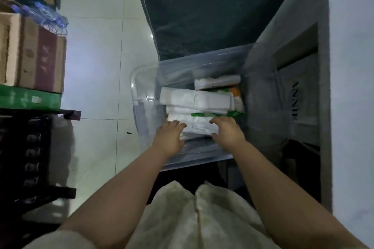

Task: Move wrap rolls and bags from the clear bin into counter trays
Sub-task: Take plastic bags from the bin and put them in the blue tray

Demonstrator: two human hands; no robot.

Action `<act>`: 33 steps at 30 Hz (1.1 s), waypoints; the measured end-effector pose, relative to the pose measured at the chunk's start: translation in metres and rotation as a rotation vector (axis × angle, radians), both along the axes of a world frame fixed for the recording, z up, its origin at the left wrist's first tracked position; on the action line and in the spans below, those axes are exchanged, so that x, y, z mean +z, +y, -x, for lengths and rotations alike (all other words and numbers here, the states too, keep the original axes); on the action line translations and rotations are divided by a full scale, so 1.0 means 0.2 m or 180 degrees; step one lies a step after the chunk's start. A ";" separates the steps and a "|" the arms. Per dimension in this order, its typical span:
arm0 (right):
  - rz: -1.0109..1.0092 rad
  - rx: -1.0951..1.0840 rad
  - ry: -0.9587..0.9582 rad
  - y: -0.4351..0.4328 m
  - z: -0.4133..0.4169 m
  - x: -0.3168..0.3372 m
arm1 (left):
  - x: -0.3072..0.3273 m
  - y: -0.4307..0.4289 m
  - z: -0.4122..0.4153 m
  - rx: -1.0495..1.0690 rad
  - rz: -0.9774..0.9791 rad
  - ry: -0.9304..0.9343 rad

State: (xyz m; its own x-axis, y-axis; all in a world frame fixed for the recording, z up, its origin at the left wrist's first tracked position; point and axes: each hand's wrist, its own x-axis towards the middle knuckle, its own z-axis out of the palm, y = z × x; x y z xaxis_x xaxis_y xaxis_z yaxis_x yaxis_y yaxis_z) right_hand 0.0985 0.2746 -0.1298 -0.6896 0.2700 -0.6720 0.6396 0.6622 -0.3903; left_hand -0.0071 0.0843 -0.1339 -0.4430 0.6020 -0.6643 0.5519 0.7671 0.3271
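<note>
head view: you look down into the clear bin [145, 79], which sits on the tiled floor [97, 46] at the middle of the frame, and both your arms reach into its near end. your left grip [170, 137] lies with fairly straight fingers against the left end of the nearest white pack [199, 127]. your right grip [226, 133] bends its fingers over the pack's right end, just below a green-striped packet [212, 115], though i cannot tell whether it has closed. taking both ends probably suits a long, soft pack that would sag if held at one end. more stacked white packs [194, 99] and a long white roll [217, 82] lie behind it, higher in the frame, so the near one is likely first out. no counter tray shows.
</note>
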 end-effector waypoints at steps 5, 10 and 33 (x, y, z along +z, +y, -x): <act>0.0246 -0.0075 -0.0272 0.05 0.09 -0.34 | -0.43 0.16 0.06 -0.0640 0.0375 -0.0197; 0.0080 -0.0349 -0.0027 0.09 0.09 -0.54 | -0.71 0.23 0.06 -0.0839 0.0481 0.0016; 0.0183 0.1155 -0.0834 -0.03 0.22 -0.59 | -0.41 0.23 0.37 0.0095 -0.0505 0.0436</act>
State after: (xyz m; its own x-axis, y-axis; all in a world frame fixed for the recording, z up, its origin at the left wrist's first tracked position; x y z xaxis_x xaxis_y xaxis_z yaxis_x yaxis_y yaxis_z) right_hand 0.0548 0.2682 -0.2487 -0.5374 -0.0006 -0.8433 0.4522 0.8438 -0.2888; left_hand -0.0818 0.1296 -0.2165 -0.5419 0.6795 -0.4947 0.5772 0.7287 0.3685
